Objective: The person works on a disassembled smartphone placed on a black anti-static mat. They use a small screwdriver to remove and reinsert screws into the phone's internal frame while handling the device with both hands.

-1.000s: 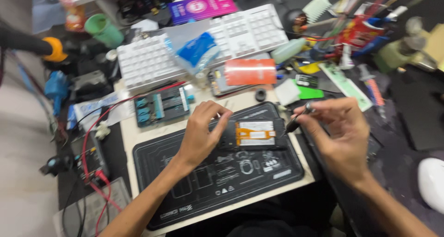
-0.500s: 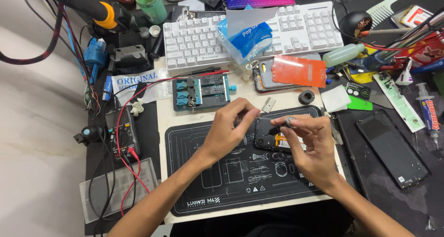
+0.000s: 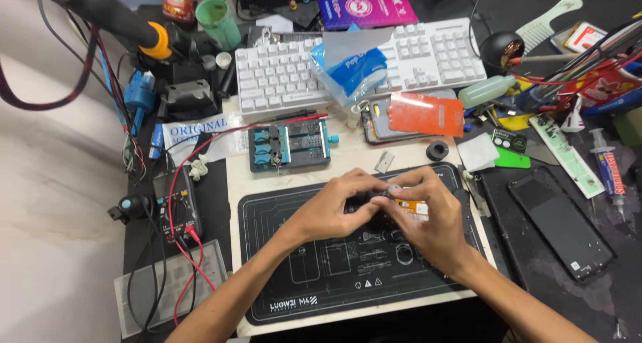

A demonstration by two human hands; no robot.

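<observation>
- Since the earlier frame both hands have drawn together over the dark rubbery work mat [image 3: 314, 276], their fingertips now meeting above the opened phone [image 3: 404, 208].
- Left hand [image 3: 332, 208] curls at the phone's left end, fingertips pinched against it.
- Right hand [image 3: 428, 217] covers most of the phone and nips a small metallic part between thumb and forefinger; its kind is too small to tell.
- Only an orange strip and pale label of the phone show between the fingers; it lies flat on the mat's upper middle.
- Just above the mat sits a teal clamp fixture [image 3: 291, 146]; beyond it a white keyboard [image 3: 281, 75] bears a crumpled blue tissue pack [image 3: 349, 65].
- A glossy black glass panel [image 3: 560, 222] lies well to the right.
</observation>
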